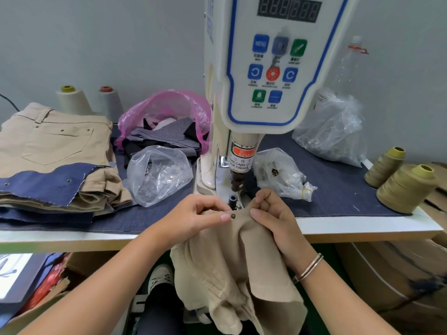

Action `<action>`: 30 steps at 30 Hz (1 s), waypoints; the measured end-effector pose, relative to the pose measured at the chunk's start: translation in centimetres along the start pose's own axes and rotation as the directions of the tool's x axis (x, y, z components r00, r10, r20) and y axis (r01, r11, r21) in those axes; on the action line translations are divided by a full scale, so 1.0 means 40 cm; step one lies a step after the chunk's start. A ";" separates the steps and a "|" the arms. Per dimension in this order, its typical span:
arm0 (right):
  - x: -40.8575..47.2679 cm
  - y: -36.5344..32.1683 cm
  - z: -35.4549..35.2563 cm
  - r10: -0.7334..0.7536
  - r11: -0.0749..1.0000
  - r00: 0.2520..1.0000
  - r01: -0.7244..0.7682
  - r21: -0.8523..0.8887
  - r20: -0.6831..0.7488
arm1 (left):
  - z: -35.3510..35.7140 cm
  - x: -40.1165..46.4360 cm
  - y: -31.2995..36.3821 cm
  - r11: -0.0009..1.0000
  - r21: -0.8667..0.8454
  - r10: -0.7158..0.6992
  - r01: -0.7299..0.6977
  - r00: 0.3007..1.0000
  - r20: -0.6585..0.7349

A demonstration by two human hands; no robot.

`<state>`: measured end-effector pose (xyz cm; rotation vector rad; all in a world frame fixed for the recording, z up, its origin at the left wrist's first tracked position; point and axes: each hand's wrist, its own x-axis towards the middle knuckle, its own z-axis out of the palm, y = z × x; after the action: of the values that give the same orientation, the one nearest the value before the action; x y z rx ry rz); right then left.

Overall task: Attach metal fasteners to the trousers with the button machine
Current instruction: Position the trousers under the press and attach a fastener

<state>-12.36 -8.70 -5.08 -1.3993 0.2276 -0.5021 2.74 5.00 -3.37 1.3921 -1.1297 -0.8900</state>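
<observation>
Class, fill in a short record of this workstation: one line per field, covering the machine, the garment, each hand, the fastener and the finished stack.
machine: button machine, lower die bare
garment: beige trousers, hanging off the table edge
left hand: pinches the fabric beside the fastener
right hand: grips the fabric
fastener: metal rivet in the fabric, between the thumbs
stack: folded beige trousers, far left

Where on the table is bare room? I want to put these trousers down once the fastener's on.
The widest bare denim cover lies right of the button machine, between the small clear bag and the olive thread cones. Left is crowded: stacked trousers, pink bag, another clear bag.
</observation>
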 end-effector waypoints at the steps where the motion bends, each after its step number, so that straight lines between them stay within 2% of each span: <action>1: -0.003 -0.009 0.005 -0.007 1.000 1.000 0.007 -0.005 0.007 | -0.001 -0.004 0.005 1.000 -0.008 0.003 -0.003 1.000 -0.013; 6: -0.027 -0.025 0.025 -0.025 0.986 0.999 0.032 -0.167 0.043 | -0.016 -0.022 0.037 0.998 -0.022 0.057 -0.058 0.997 -0.046; 9: -0.062 -0.017 0.028 0.111 0.959 0.992 -0.093 -0.269 0.053 | -0.036 -0.031 0.058 0.997 -0.008 0.081 -0.081 0.994 -0.068; 12: -0.107 -0.016 0.030 0.294 0.847 0.952 -0.216 -0.485 0.089 | -0.062 -0.039 0.075 0.993 0.017 0.117 -0.116 0.989 -0.091; 14: -0.126 -0.018 0.034 0.270 0.782 0.960 -0.173 -0.598 0.075 | -0.082 -0.045 0.081 0.991 0.041 0.129 -0.125 0.986 -0.104; 15: -0.129 -0.022 0.039 0.240 0.782 0.969 -0.160 -0.602 0.054 | -0.092 -0.048 0.084 0.991 0.053 0.131 -0.126 0.985 -0.116; 17: -0.126 -0.036 0.050 0.207 0.862 0.978 -0.176 -0.475 0.012 | -0.105 -0.050 0.087 0.990 0.093 0.124 -0.110 0.978 -0.166; 19: -0.108 -0.066 0.068 0.249 0.960 0.968 -0.248 -0.133 -0.010 | -0.113 -0.046 0.083 0.990 0.124 0.104 -0.071 0.953 -0.286; 21: -0.078 -0.099 0.095 0.243 0.959 0.970 -0.243 0.149 0.014 | -0.113 -0.039 0.072 0.980 0.198 0.107 -0.026 0.906 -0.410; 24: -0.024 -0.136 0.149 0.166 0.924 0.985 -0.172 0.341 0.047 | -0.105 -0.048 0.058 0.925 0.380 0.220 -0.009 0.827 -0.517; 26: 0.008 -0.153 0.190 0.140 0.892 0.989 -0.149 0.426 0.054 | -0.101 -0.069 0.070 0.955 0.275 0.238 -0.107 0.831 -0.504; 28: 0.037 -0.161 0.222 0.120 0.871 0.991 -0.131 0.473 0.053 | -0.101 -0.088 0.091 0.963 0.154 0.267 -0.223 0.878 -0.398; 30: 0.063 -0.161 0.246 0.117 0.874 0.993 -0.119 0.472 0.035 | -0.107 -0.103 0.109 0.957 0.152 0.282 -0.248 0.919 -0.276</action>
<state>-7.12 -1.78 3.24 -0.9003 0.1697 -0.4171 5.04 10.29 1.23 1.3700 -1.1165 -0.4114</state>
